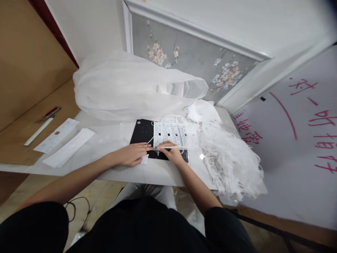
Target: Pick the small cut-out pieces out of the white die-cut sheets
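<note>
Home piecework corner: floral wall panel (189,58), cluttered white table (158,172).

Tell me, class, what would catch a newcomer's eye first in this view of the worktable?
Most striking is the big translucent white bag billowing at the back of the white table, and the tangled heap of white strips spilling over its right edge. Between them, the left hand and the right hand press on a white perforated sheet lying on a black mat. Pink handwriting covers the white board at far right.
</note>
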Available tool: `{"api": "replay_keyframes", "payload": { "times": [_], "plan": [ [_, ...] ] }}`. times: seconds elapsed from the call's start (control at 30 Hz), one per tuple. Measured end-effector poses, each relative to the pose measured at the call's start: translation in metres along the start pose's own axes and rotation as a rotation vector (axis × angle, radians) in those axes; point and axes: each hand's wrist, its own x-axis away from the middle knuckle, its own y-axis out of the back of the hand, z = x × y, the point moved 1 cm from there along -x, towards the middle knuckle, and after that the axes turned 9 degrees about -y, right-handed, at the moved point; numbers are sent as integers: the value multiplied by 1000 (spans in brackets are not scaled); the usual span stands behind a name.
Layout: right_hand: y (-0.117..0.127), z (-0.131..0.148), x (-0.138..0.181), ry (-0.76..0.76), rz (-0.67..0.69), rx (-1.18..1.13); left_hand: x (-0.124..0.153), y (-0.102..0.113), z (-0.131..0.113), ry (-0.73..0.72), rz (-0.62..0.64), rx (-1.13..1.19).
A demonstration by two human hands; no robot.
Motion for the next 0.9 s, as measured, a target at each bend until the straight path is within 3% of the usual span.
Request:
{"api": "replay_keyframes", "payload": {
  "times": [0.2,0.4,0.63,0.77,0.9],
  "plan": [
    [-2,5,1,159,1,155,0,-6,2,-31,-30,-74],
    [-9,8,7,419,61,589,-3,-9,0,-20,-61,-110],
    [-13,4,7,459,-43,783,-4,-8,0,-51,-49,-132],
    [16,4,-11,319,-289,734,-6,-6,-2,-62,-79,-108],
    [84,1,-50,125,-513,749,-3,-7,0,-48,-77,-66]
  ]
}}
